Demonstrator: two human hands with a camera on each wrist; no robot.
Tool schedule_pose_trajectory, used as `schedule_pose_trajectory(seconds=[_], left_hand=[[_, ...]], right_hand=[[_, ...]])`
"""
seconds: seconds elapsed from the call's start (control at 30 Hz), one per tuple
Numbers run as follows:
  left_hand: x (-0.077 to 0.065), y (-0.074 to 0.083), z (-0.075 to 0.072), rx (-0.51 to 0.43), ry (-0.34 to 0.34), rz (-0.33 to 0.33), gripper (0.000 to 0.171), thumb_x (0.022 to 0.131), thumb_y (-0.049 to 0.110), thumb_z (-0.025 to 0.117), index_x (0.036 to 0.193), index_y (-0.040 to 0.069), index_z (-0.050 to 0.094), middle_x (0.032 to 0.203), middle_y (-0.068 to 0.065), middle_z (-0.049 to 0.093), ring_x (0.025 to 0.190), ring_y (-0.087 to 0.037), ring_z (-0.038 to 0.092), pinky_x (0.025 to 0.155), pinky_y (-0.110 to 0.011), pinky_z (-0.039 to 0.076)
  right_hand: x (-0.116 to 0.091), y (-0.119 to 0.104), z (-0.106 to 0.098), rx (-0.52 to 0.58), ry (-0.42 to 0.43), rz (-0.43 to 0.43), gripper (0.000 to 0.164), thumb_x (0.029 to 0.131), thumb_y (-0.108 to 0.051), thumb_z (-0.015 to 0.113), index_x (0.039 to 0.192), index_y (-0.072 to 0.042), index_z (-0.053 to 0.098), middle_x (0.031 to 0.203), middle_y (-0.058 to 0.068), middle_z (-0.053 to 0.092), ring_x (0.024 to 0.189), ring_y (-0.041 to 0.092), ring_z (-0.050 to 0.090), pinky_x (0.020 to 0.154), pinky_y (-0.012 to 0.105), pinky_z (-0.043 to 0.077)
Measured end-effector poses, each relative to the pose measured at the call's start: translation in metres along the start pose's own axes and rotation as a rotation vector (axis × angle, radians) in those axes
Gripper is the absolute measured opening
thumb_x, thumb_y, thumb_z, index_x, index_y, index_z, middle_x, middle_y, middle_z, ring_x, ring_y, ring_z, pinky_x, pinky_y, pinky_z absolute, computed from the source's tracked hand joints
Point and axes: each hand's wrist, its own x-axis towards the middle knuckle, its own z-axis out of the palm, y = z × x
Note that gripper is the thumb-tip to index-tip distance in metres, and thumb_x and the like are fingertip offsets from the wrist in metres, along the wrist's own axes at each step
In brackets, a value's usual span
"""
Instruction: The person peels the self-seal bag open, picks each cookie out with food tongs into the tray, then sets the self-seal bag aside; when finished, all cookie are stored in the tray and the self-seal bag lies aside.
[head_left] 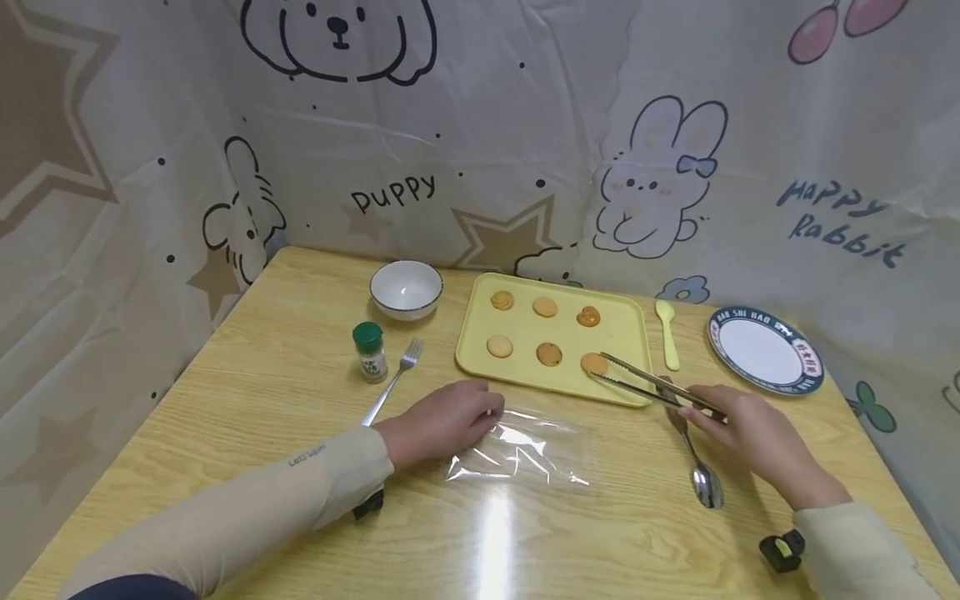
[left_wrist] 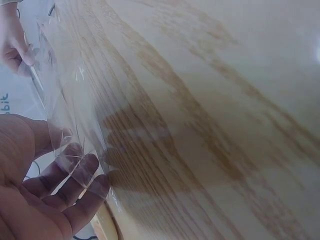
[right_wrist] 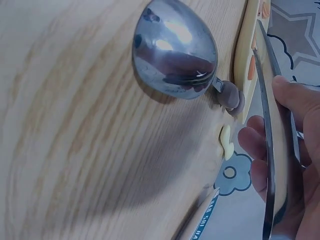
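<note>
My right hand (head_left: 757, 437) holds metal tongs (head_left: 660, 390), thumb on one arm and fingers on the other. The tong tips stand apart, one on each side of a round cookie (head_left: 595, 363) at the near right of the yellow tray (head_left: 480, 373). Whether they touch the cookie I cannot tell. With curled fingers and thumb, my left hand (head_left: 450, 421) holds the edge of a clear plastic bag (head_left: 525, 454), which lies on the table before the tray. In the left wrist view, the bag (left_wrist: 75, 95) spreads from the fingertips. Several other cookies (head_left: 549, 354) sit in two rows.
Left of the tray stand a white bowl (head_left: 406, 292), a green-capped shaker (head_left: 371, 353) and a fork (head_left: 401, 367). A metal spoon (head_left: 705, 485) lies beneath the tongs, its bowl toward me. Farther right are a yellow spoon (head_left: 667, 337) and a rimmed plate (head_left: 765, 350).
</note>
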Motion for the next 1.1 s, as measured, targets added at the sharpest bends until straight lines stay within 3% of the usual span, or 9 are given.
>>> schedule_pose_trajectory(seconds=[0.17, 0.37, 0.47, 0.6, 0.67, 0.73, 0.8, 0.9, 1.1], left_hand=[[0.0, 0.002, -0.002, 0.006, -0.016, -0.009, 0.01, 0.098, 0.022, 0.055, 0.094, 0.018, 0.064, 0.079, 0.005, 0.05, 0.068, -0.008, 0.047, 0.058, -0.021, 0.039], [0.002, 0.002, 0.0, 0.05, -0.004, -0.001, 0.009, 0.097, 0.022, 0.057, 0.091, 0.019, 0.062, 0.078, 0.004, 0.049, 0.067, -0.008, 0.046, 0.056, -0.021, 0.038], [0.002, 0.003, 0.0, 0.059, 0.0, 0.004, 0.009, 0.097, 0.022, 0.057, 0.091, 0.019, 0.063, 0.078, 0.004, 0.05, 0.067, -0.008, 0.046, 0.055, -0.021, 0.038], [0.001, 0.003, 0.001, 0.066, -0.002, 0.012, 0.009, 0.096, 0.021, 0.057, 0.09, 0.018, 0.062, 0.078, 0.004, 0.05, 0.067, -0.009, 0.046, 0.055, -0.021, 0.038], [0.001, 0.004, 0.001, 0.076, -0.007, 0.016, 0.009, 0.096, 0.021, 0.057, 0.089, 0.019, 0.061, 0.078, 0.004, 0.05, 0.067, -0.008, 0.046, 0.054, -0.021, 0.038], [0.002, 0.004, 0.002, 0.087, -0.013, 0.015, 0.009, 0.097, 0.022, 0.056, 0.089, 0.02, 0.061, 0.078, 0.004, 0.049, 0.067, -0.008, 0.046, 0.053, -0.021, 0.037], [0.002, 0.005, 0.002, 0.093, -0.017, 0.014, 0.009, 0.097, 0.023, 0.056, 0.089, 0.02, 0.06, 0.078, 0.005, 0.049, 0.067, -0.008, 0.046, 0.053, -0.021, 0.037], [0.003, 0.006, 0.002, 0.091, -0.018, 0.02, 0.008, 0.096, 0.022, 0.057, 0.089, 0.021, 0.06, 0.078, 0.005, 0.049, 0.067, -0.008, 0.046, 0.053, -0.021, 0.037], [0.004, 0.007, 0.001, 0.123, -0.005, 0.046, 0.008, 0.096, 0.022, 0.057, 0.089, 0.021, 0.06, 0.078, 0.006, 0.049, 0.066, -0.007, 0.046, 0.053, -0.02, 0.036]], right_hand=[[0.0, 0.0, -0.002, 0.069, -0.035, 0.043, 0.053, 0.093, -0.048, 0.058, 0.127, -0.008, 0.061, 0.115, 0.015, 0.07, 0.09, 0.024, 0.065, 0.075, 0.049, 0.053], [-0.007, 0.006, -0.007, 0.114, 0.068, 0.026, 0.046, 0.092, -0.042, 0.063, 0.123, -0.008, 0.063, 0.107, 0.013, 0.071, 0.083, 0.015, 0.063, 0.067, 0.031, 0.051], [-0.017, 0.015, -0.01, 0.166, 0.126, 0.027, 0.043, 0.091, -0.035, 0.066, 0.123, -0.006, 0.063, 0.108, 0.017, 0.071, 0.083, -0.002, 0.058, 0.063, 0.023, 0.051], [-0.039, 0.033, -0.012, 0.208, 0.145, 0.087, 0.041, 0.092, -0.033, 0.066, 0.122, -0.005, 0.063, 0.112, 0.021, 0.068, 0.086, -0.025, 0.041, 0.061, 0.015, 0.049], [-0.053, 0.045, -0.012, 0.192, 0.161, 0.139, 0.041, 0.091, -0.035, 0.066, 0.119, -0.004, 0.065, 0.113, 0.023, 0.068, 0.087, -0.025, 0.043, 0.062, 0.019, 0.052], [-0.067, 0.055, -0.01, 0.167, 0.164, 0.202, 0.045, 0.091, -0.038, 0.065, 0.119, -0.004, 0.064, 0.114, 0.025, 0.068, 0.089, -0.009, 0.058, 0.063, 0.027, 0.055], [-0.079, 0.066, -0.008, 0.144, 0.158, 0.261, 0.05, 0.091, -0.041, 0.065, 0.119, 0.0, 0.064, 0.114, 0.029, 0.066, 0.093, 0.017, 0.066, 0.063, 0.038, 0.055], [-0.094, 0.08, -0.004, 0.11, 0.135, 0.328, 0.054, 0.091, -0.041, 0.064, 0.117, 0.006, 0.063, 0.112, 0.032, 0.065, 0.096, 0.048, 0.06, 0.061, 0.045, 0.053], [-0.11, 0.099, 0.001, 0.049, 0.074, 0.391, 0.058, 0.09, -0.043, 0.065, 0.113, 0.01, 0.063, 0.106, 0.032, 0.067, 0.092, 0.048, 0.062, 0.062, 0.047, 0.053]])
